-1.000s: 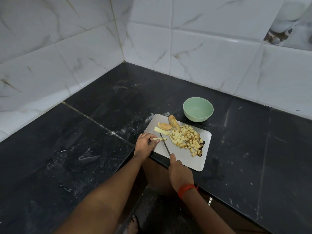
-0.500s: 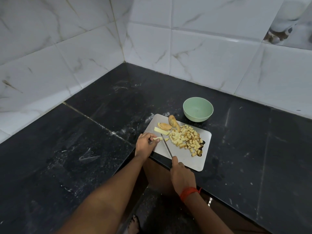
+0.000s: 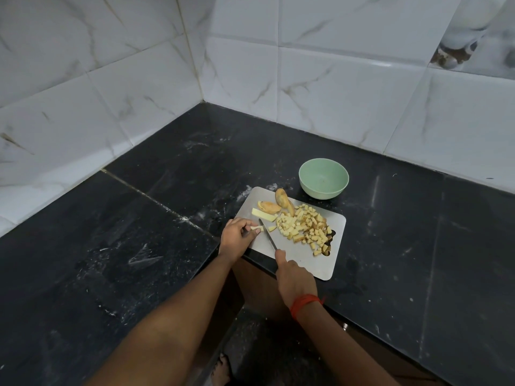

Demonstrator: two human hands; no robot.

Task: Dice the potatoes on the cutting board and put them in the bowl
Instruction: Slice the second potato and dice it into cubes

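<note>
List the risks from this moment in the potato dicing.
1. The left hand pinches a short potato strip right beside the knife held by the right hand; a fingertip could be nicked.
2. The cutting board lies at the edge of the counter; pressing may shift it.
3. Diced pieces crowd the board's right edge and could spill before reaching the bowl.

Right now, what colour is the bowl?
The bowl is pale green, seen clearly in the head view.
</note>
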